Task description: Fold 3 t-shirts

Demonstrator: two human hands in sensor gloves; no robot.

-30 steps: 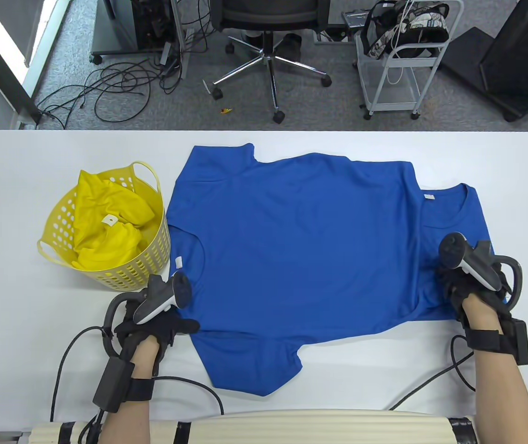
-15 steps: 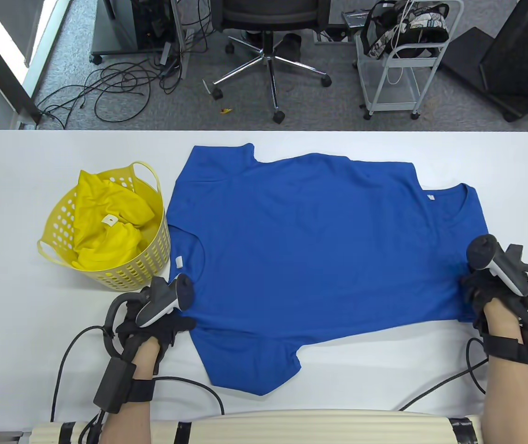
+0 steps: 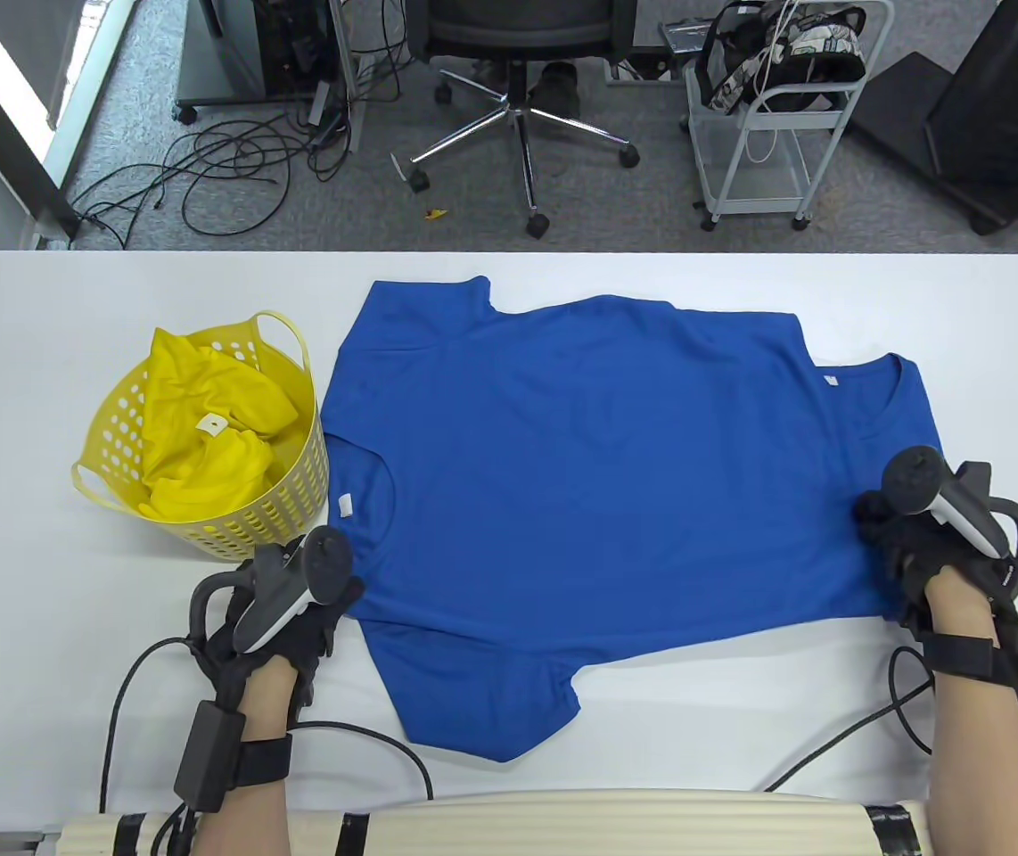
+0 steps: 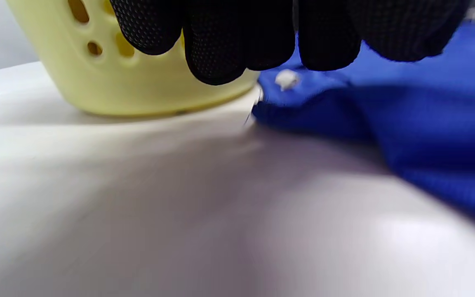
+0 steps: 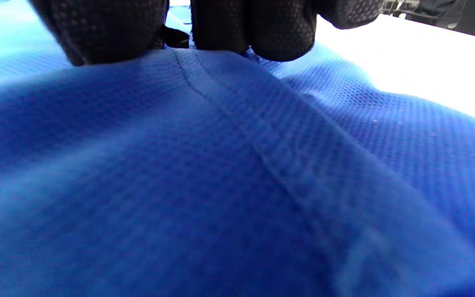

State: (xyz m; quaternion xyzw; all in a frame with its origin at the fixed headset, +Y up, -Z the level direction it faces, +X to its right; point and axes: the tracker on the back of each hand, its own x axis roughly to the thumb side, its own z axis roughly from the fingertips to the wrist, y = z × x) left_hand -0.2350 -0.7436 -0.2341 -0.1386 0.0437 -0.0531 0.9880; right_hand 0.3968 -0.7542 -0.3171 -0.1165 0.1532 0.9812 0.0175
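Nearest us, at the front edge of the white counter, we see the left hand beside the lower left border of the blue t-shirts; in the left wrist view its fingers hang curled above the counter, apart from the cloth and clasping nothing. The right hand rests on the lower right corner of the blue t-shirts, and in the right wrist view its fingers pinch a raised fold of the fabric. The blue t-shirts lie spread flat and overlapping across the middle of the counter. Just left of them stands a yellow basket holding a crumpled yellow t-shirt
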